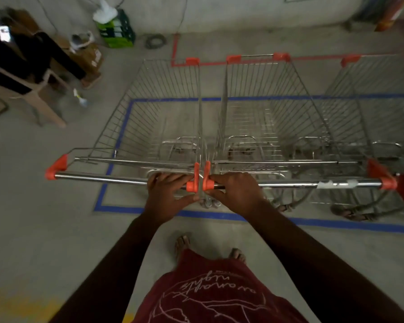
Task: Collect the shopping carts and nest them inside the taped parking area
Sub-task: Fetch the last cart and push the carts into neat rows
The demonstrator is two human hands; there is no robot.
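Floor (33, 220): smooth grey concrete, marked with a blue tape rectangle (120, 209) and, beyond it, a red tape outline (175, 52).
Carts: three wire shopping carts side by side inside the blue tape, baskets pointing away from the person; not nested.
Left cart (154, 117): chromed wire grid, tapered basket, orange plastic corner caps; basket empty.
Middle cart (266, 108): same build, empty; white tape scraps on its handle bar (right half).
Right cart (371, 101): partly cut off by the frame edge.
Left hand (167, 194): fingers wrapped over the left cart's chrome handle bar at its right end.
Right hand (237, 194): fingers closed on the middle cart's handle bar at its left end.
Green crate (117, 31): plastic, by the far wall, holding a white bag.
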